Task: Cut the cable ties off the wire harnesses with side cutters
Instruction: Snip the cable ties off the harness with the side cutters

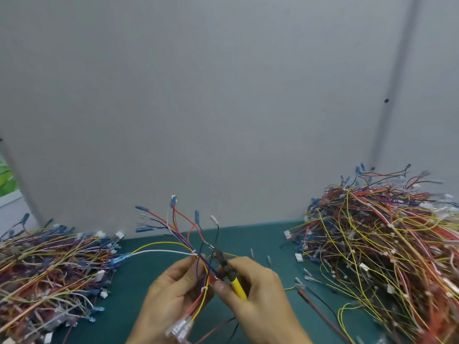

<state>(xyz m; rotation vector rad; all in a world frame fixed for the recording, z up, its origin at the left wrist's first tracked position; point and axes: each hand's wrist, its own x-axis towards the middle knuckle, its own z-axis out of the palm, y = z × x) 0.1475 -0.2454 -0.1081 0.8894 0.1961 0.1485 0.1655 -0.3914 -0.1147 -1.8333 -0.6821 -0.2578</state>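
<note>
My left hand [171, 291] grips one wire harness [188, 239] of red, yellow, blue, white and black wires, held up over the green mat. A white cable tie [205, 289] circles the bundle just below my left fingers. My right hand [258, 294] grips the yellow-handled side cutters [231, 274], whose dark jaws point up and to the left, next to the wires above the tie. Whether the jaws touch a tie I cannot tell. Clear connectors [180, 328] hang at the harness's lower end.
A large heap of harnesses [387, 256] fills the right of the green mat [268, 234]. A second heap [49, 264] lies at the left. Small cut tie pieces [268, 259] and loose wires [313, 299] lie between. A grey partition wall [223, 95] rises behind.
</note>
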